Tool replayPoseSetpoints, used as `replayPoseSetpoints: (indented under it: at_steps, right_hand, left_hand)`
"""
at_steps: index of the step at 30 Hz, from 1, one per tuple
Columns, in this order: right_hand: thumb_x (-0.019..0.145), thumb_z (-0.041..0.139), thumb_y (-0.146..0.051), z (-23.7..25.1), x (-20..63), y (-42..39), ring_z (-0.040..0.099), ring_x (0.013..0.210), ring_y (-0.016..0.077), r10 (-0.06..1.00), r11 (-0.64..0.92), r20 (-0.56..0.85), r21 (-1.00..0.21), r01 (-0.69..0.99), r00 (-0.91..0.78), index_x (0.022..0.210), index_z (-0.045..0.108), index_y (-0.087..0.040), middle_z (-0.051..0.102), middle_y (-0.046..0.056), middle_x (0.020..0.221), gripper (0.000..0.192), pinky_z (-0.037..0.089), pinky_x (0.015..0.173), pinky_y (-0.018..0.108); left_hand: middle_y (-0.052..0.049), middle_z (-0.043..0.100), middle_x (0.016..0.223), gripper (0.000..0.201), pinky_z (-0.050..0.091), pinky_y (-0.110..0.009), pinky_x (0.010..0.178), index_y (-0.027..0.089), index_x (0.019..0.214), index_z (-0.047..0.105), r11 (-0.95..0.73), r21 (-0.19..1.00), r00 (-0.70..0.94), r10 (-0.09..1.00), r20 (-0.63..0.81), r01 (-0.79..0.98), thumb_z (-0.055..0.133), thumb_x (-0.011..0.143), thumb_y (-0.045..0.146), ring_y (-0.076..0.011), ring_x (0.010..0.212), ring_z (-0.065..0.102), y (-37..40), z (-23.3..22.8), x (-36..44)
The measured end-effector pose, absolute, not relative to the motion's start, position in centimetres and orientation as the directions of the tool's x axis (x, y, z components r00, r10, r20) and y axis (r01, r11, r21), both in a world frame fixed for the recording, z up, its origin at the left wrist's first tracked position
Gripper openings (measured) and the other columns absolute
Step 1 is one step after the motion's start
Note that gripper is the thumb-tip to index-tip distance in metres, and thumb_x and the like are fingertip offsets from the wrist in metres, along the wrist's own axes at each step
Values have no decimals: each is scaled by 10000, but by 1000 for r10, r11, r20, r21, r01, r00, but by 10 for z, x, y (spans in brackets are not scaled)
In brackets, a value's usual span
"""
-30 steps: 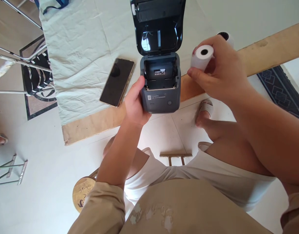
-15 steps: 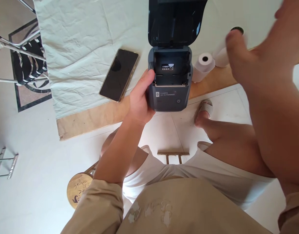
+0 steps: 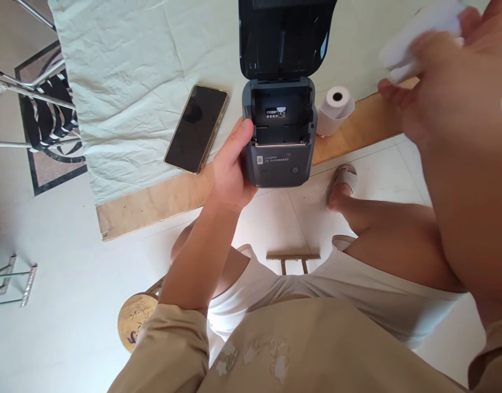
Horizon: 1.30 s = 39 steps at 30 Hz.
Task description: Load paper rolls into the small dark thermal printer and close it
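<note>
Clock centred on the printer (image 3: 278, 130), 12 at top of view. Left hand (image 3: 233, 170) half-closed around the printer's 9 o'clock side: thumb laid along the near rim of the bay, remaining fingers mostly hidden beneath the body, so their exact grip can't be read. Forearm rises from 7 o'clock, wrist nearly straight. Printer held by the table's edge, bay facing up, label inside visible, lid (image 3: 287, 41) tipped back toward 12. Right hand (image 3: 447, 84) out between 2 and 3 o'clock, blurred; fingers curled partway about a white paper roll (image 3: 422, 23), which lies slantwise at 2 o'clock, one digit showing just below it. Tightness of that hold can't be told. Right forearm climbs from 4 o'clock along the view's border, back of the hand toward the camera. Second roll (image 3: 332, 113) close beside the printer, just short of 3, bored end showing; contact with the casing unclear. Phone (image 3: 197, 129) at 9, dark screen up, on pale cloth (image 3: 124, 82) above a bare wooden edge (image 3: 156, 210). Round stool (image 3: 137, 321) at 7, on the floor.
</note>
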State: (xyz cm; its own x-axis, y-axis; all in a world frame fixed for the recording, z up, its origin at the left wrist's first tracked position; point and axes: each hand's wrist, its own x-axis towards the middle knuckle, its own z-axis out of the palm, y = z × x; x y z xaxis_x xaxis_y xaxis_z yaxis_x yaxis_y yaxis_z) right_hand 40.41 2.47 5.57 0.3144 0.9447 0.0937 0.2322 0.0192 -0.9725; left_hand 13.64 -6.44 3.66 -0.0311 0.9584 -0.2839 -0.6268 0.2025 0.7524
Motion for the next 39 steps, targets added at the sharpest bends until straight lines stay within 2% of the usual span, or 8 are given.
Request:
replayPoseSetpoints:
  at_steps: [2, 4, 6, 8, 13, 20, 31, 39]
  right_hand:
    - [813, 419, -6, 55, 415, 33, 751, 1070, 173, 913, -111, -143, -988, -103, 382, 1105, 572, -294, 694, 18, 1325, 438, 608, 834, 394]
    - [937, 392, -85, 51, 423, 41, 764, 1010, 170, 900, -220, -281, -953, -209, 332, 966, 560, -263, 698, 56, 1184, 246, 578, 725, 341]
    - [952, 494, -143, 44, 425, 45, 758, 965, 176, 912, -227, -258, -965, -129, 321, 986, 566, -276, 667, 50, 1113, 155, 529, 640, 309]
    - [840, 570, -55, 36, 420, 45, 710, 842, 145, 923, -147, -141, -989, -10, 359, 1074, 569, -308, 621, 5, 1050, 345, 504, 611, 280]
    - [846, 651, -3, 32, 399, 24, 646, 812, 45, 957, -36, -4, -994, 108, 289, 1148, 635, -366, 576, -60, 1067, 472, 597, 734, 248]
    - [972, 788, -431, 57, 350, -49, 774, 1064, 178, 996, 38, 60, -957, 286, 68, 1210, 683, -432, 628, -43, 1294, 260, 661, 738, 368]
    - [902, 799, -474, 88, 316, -75, 789, 1158, 278, 978, 199, 147, -863, 465, -145, 1252, 713, -553, 724, -45, 1305, 368, 667, 710, 460]
    - [857, 780, -484, 92, 345, -26, 771, 1257, 343, 945, 312, 191, -763, 565, -264, 1303, 701, -640, 772, -57, 1313, 479, 656, 712, 544]
  left_hand:
    - [-77, 816, 1283, 315, 628, -482, 1225, 218, 1101, 773, 190, 738, 4, 969, -245, -648, 504, 1151, 374, -335, 1578, 610, -65, 36, 136]
    - [-76, 831, 1282, 281, 626, -486, 1232, 241, 1141, 780, 193, 728, 15, 970, -243, -658, 551, 1136, 404, -346, 1571, 613, -65, 35, 135]
    - [-65, 834, 1282, 263, 631, -492, 1223, 260, 1187, 781, 206, 740, 14, 966, -256, -640, 581, 1121, 417, -359, 1565, 621, -64, 34, 135]
    - [-50, 824, 1269, 291, 641, -498, 1205, 252, 1192, 781, 200, 765, -1, 967, -254, -612, 547, 1134, 415, -354, 1551, 637, -64, 35, 135]
    - [-44, 809, 1191, 359, 677, -464, 1138, 217, 1042, 794, 193, 774, 36, 976, -215, -603, 508, 1152, 405, -321, 1431, 731, -63, 39, 136]
    - [-41, 830, 1165, 319, 715, -403, 1009, 259, 986, 804, 291, 774, 72, 950, -305, -562, 555, 1093, 427, -330, 1451, 725, -58, 39, 136]
    - [-44, 767, 907, 492, 719, -408, 942, 225, 950, 770, 241, 774, 148, 971, -190, -586, 391, 1182, 437, -295, 1230, 823, -59, 39, 138]
    - [-62, 781, 994, 343, 674, -399, 953, 206, 1007, 781, 222, 746, 127, 975, -183, -628, 542, 1152, 405, -286, 1146, 816, -62, 35, 137]
